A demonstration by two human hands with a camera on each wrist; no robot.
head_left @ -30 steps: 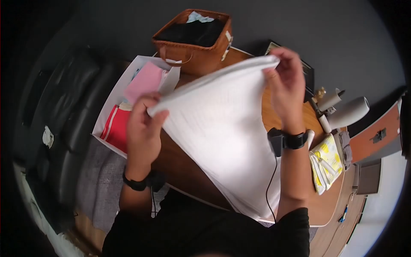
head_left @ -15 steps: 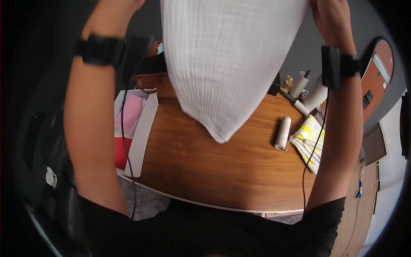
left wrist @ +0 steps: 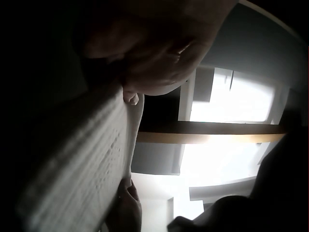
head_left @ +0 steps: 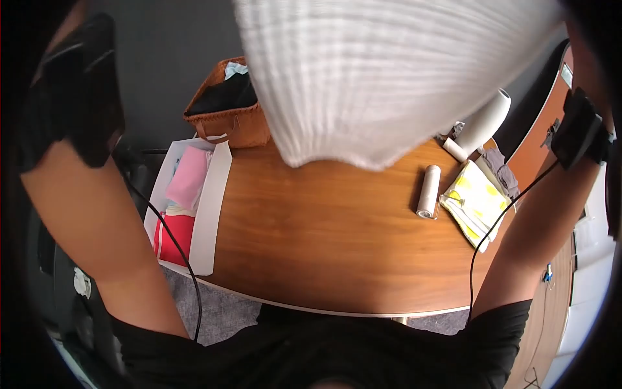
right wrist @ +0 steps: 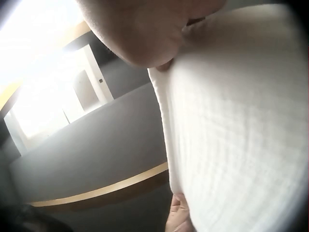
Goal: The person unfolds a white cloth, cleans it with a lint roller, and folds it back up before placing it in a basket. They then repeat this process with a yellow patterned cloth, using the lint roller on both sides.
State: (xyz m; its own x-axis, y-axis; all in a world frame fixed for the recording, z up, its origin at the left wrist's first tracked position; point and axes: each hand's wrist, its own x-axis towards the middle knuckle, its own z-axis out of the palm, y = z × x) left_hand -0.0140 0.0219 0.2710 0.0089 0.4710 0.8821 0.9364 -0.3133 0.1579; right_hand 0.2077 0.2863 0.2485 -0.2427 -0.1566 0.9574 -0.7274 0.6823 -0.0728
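Looks like the spreading-out step tbh, with left hand (left wrist: 159,58) and right hand (right wrist: 140,31) both pinching the white cloth (head_left: 389,78) above the table (head_left: 324,246), so next probably calls for lowering it flat.

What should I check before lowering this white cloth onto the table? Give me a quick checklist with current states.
1. Left hand gripping the white cloth: ok, it holds the cloth at an edge.
2. Right hand gripping it too: ok, also at an edge.
3. Cloth off the table: ok, it appears to hang above it.
4. Whole cloth free of folds: cannot tell, its upper part lies outside the head view.
5. Lint roller put away: not ok, it lies on the table near the yellow-patterned cloth.
6. White box apart from the cloth: ok, it sits to the left.
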